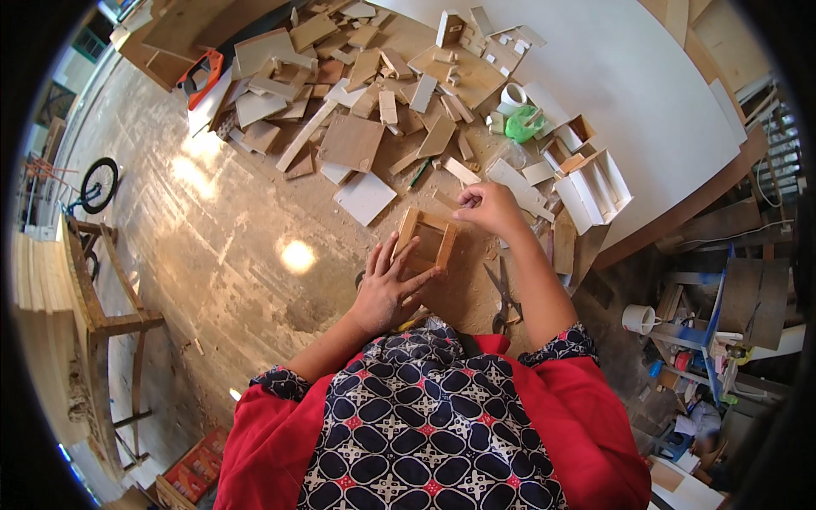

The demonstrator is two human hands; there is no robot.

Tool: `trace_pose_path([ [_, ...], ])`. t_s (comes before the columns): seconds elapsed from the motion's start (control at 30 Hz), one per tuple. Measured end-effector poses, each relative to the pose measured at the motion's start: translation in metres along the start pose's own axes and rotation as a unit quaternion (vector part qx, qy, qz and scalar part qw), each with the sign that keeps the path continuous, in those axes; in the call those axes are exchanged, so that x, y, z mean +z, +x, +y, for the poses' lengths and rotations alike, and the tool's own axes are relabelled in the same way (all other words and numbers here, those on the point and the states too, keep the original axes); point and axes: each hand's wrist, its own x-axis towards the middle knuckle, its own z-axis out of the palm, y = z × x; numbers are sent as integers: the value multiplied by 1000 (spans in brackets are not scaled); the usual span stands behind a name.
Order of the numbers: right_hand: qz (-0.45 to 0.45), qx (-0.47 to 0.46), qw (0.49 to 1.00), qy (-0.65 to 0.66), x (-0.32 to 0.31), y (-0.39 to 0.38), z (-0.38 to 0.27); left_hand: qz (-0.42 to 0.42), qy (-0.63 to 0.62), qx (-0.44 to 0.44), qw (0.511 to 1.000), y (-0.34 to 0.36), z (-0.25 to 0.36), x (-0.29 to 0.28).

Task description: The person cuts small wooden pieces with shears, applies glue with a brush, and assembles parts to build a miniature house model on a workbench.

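Observation:
My left hand (389, 287) rests with fingers spread across a small open wooden frame (444, 245), gripping its near side. Just beyond the frame, my right hand (491, 208) is closed in a pinch at the end of a short thin wooden strip (445, 201). The strip's far end points left, above the frame's top edge. My fingers hide part of both pieces. Beside my right forearm lies a dark scissor-like hand tool (503, 296) with its jaws apart. A slim green stick (419, 174) is on the floor ahead.
Wood offcuts (353, 140) are heaped ahead, with an orange-handled saw (201, 78) at their left. On the right are a green plastic bag (524, 124), a white roll (512, 99), a white divided box (595, 189) and a large white board (629, 93). A wooden stand (127, 323) stands left.

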Motion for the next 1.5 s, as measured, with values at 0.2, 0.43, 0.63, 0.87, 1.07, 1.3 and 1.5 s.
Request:
trace_pose_path([
  [0.2,9,26,999,30,-7,-13,10,-6,-2,0,1000,0,1,0],
  [0.43,20,43,999,27,-9,-28,17,-3,14,-1,1000,-1,1,3],
  [0.63,41,65,997,3,-14,-40,22,-10,21,3,1000,-1,2,1],
  [0.87,53,77,995,24,-19,-53,33,-27,27,1,999,1,4,-2],
  [1.07,84,86,993,15,-25,-65,25,-31,43,15,998,5,4,-4],
  [1.3,89,102,991,20,-26,-74,25,-56,49,37,997,11,2,-9],
  [1.5,106,79,990,46,-19,-78,34,-60,48,54,996,15,2,-9],
])
